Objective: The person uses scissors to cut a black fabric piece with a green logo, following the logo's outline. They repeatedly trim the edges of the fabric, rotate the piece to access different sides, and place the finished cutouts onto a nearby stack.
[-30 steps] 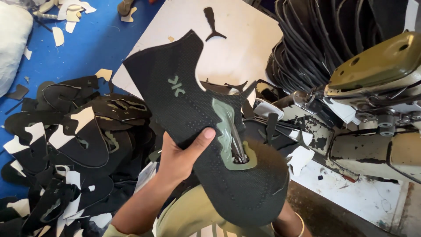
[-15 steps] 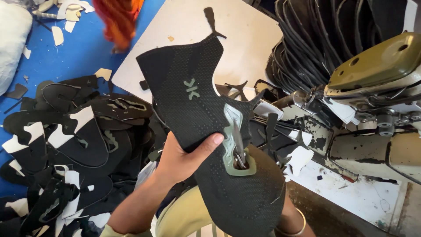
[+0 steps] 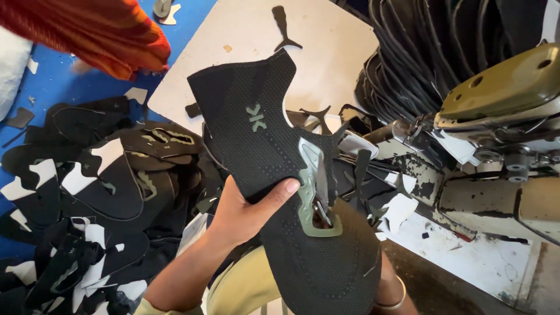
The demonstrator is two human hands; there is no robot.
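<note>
Your left hand (image 3: 245, 213) pinches the black knit shoe upper (image 3: 280, 175), thumb on its face, holding it up close over your lap. Your right hand is hidden behind it; I can't tell its grip. Below left, cut pieces (image 3: 99, 192) heap on the blue floor (image 3: 52, 87); beyond, a sewing machine (image 3: 501, 111).

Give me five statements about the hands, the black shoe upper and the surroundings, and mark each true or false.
1. The left hand grips the black shoe upper with its thumb on the front. True.
2. The upper is bright red. False: black with a green eyelet patch.
3. A pile of black cut pieces lies on the left. True.
4. The sewing machine stands on the left. False: on the right.
5. The right wrist wears a bangle. True.
</note>
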